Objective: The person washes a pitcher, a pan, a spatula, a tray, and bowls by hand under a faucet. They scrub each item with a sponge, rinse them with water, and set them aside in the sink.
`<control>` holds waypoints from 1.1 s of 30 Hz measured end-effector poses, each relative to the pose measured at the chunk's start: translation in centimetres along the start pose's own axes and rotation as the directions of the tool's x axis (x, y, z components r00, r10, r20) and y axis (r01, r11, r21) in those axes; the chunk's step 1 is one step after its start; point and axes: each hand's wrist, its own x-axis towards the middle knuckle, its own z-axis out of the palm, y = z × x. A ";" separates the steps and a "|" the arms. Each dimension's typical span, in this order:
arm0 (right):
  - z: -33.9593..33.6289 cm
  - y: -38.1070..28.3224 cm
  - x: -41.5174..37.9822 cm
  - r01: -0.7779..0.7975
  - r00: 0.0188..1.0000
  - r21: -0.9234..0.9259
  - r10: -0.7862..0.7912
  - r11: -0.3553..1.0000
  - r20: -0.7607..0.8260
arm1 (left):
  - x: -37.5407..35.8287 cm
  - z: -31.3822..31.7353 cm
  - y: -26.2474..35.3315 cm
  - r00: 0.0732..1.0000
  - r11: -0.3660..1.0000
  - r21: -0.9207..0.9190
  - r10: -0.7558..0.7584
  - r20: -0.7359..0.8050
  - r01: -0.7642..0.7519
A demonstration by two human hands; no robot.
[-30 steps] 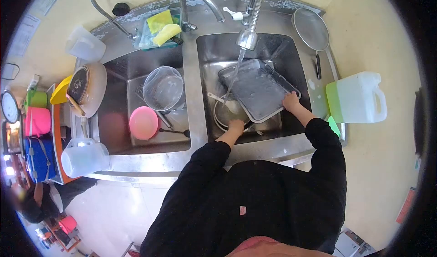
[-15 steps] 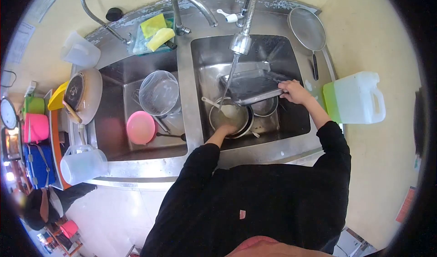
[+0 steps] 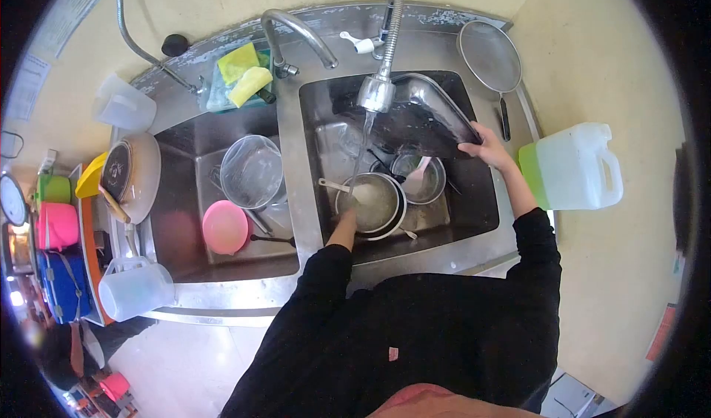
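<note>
My right hand (image 3: 485,146) grips the near corner of a metal baking tray (image 3: 422,118), which stands tilted up on edge in the right sink basin (image 3: 474,196). Water runs from the spray faucet head (image 3: 375,92) down into a round metal bowl (image 3: 372,202) below. My left hand (image 3: 348,216) rests on the near rim of that bowl, fingers closed on it. A utensil handle (image 3: 329,185) sticks out of the bowl. A second small bowl (image 3: 421,177) with a pale spoon sits beside it.
The left basin holds a clear container (image 3: 250,170) and a pink lid (image 3: 224,227). Sponges (image 3: 244,74) lie behind the sinks. A strainer (image 3: 489,55) and a white jug (image 3: 574,166) sit on the right. A clear pitcher (image 3: 137,288), pan (image 3: 133,174) and coloured containers (image 3: 58,222) stand left.
My right hand has lifted the tray from flat under the water to nearly upright against the back of the basin. My left hand has stayed at the bowl's near rim.
</note>
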 end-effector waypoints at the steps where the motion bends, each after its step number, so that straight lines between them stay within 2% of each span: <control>1: 0.6 1.0 0.0 0.065 0.997 -0.054 -0.067 0.996 -0.037 | -1.8 -0.7 1.0 0.993 0.997 -0.007 0.080 -0.088 -0.080; 3: 1.6 1.3 -0.7 0.194 0.977 -0.222 -0.208 0.956 -0.039 | -5.8 -1.7 3.4 0.958 0.962 -0.103 0.232 -0.172 -0.251; 4: 2.4 0.5 -1.2 0.263 0.961 -0.329 -0.278 0.907 0.001 | -8.0 -2.6 4.8 0.947 0.923 -0.222 0.286 -0.144 -0.313; 5: 3.3 -0.5 -1.9 0.329 0.938 -0.429 -0.345 0.841 0.044 | -10.5 -4.6 6.9 0.954 0.853 -0.453 0.300 0.020 -0.259; 6: 4.3 -1.8 -2.8 0.351 0.925 -0.509 -0.374 0.786 0.061 | -13.2 -6.6 9.1 0.934 0.761 -0.637 0.305 0.184 -0.123; 7: 4.9 -2.1 -3.4 0.392 0.913 -0.550 -0.384 0.737 0.135 | -14.2 -8.3 10.8 0.841 0.687 -0.724 0.355 0.409 0.062; 8: 5.4 -1.9 -4.0 0.442 0.886 -0.613 -0.426 0.654 0.184 | -14.6 -10.1 12.3 0.686 0.611 -0.746 0.424 0.591 0.266; 9: 6.0 -1.7 -4.5 0.489 0.855 -0.667 -0.462 0.562 0.236 | -14.9 -11.1 12.9 0.487 0.538 -0.702 0.506 0.712 0.466; 11: 6.6 -0.1 -5.6 0.517 0.834 -0.690 -0.481 0.507 0.271 | -15.6 -11.8 12.9 0.501 0.824 -0.507 0.338 0.797 0.251; 12: 6.8 0.9 -5.8 0.530 0.822 -0.701 -0.491 0.477 0.287 | -15.8 -12.1 12.8 0.524 0.920 -0.368 0.250 0.814 0.134; 15: 7.7 3.2 -6.4 0.520 0.840 -0.696 -0.446 0.495 0.310 | -12.0 -8.7 8.8 0.671 0.908 -0.409 0.362 0.647 -0.095; 16: 8.1 3.1 -6.4 0.521 0.843 -0.700 -0.423 0.488 0.332 | -11.6 -8.6 9.0 0.716 0.926 -0.365 0.321 0.620 -0.098; 19: 8.9 1.7 -6.4 0.511 0.860 -0.605 -0.366 0.611 0.357 | -12.4 -10.3 9.7 0.725 0.918 -0.324 0.384 0.572 -0.230; 20: 9.1 1.0 -6.3 0.491 0.870 -0.604 -0.323 0.628 0.372 | -12.0 -9.9 9.4 0.766 0.916 -0.328 0.378 0.520 -0.229; 22: 9.8 0.8 -5.6 0.536 0.843 -0.607 -0.399 0.586 0.359 | -11.9 -8.2 8.8 0.837 0.912 -0.340 0.362 0.411 -0.228; 25: 10.9 -1.8 -4.4 0.590 0.805 -0.567 -0.475 0.574 0.356 | -14.5 -7.5 9.6 0.812 0.904 -0.395 0.351 0.466 -0.164; 26: 11.6 -2.8 -4.1 0.611 0.789 -0.534 -0.503 0.584 0.353 | -13.1 -5.5 9.0 0.746 0.912 -0.410 0.284 0.602 -0.016; 27: 12.4 -3.5 -3.8 0.631 0.773 -0.501 -0.530 0.592 0.348 | -14.0 -4.5 9.1 0.765 0.879 -0.477 0.312 0.563 -0.007; 28: 13.3 -4.1 -3.4 0.626 0.765 -0.515 -0.590 0.586 0.259 | -15.1 -3.5 9.3 0.784 0.841 -0.541 0.336 0.522 -0.001; 29: 13.4 -4.0 -3.1 0.564 0.820 -0.561 -0.488 0.606 0.297 | -15.8 -3.0 9.6 0.801 0.799 -0.601 0.357 0.480 0.005; 31: 13.6 -3.2 -2.1 0.432 0.900 -0.648 -0.254 0.627 0.354 | -16.1 -4.9 10.9 0.648 0.811 -0.556 0.328 0.688 0.179; 32: 13.2 -2.9 -1.7 0.513 0.851 -0.603 -0.454 0.611 0.265 | -15.4 -5.4 10.5 0.661 0.828 -0.544 0.334 0.672 0.135; 33: 12.5 -3.3 -1.5 0.454 0.890 -0.602 -0.366 0.657 0.272 | -14.6 -6.0 10.1 0.674 0.844 -0.529 0.339 0.656 0.091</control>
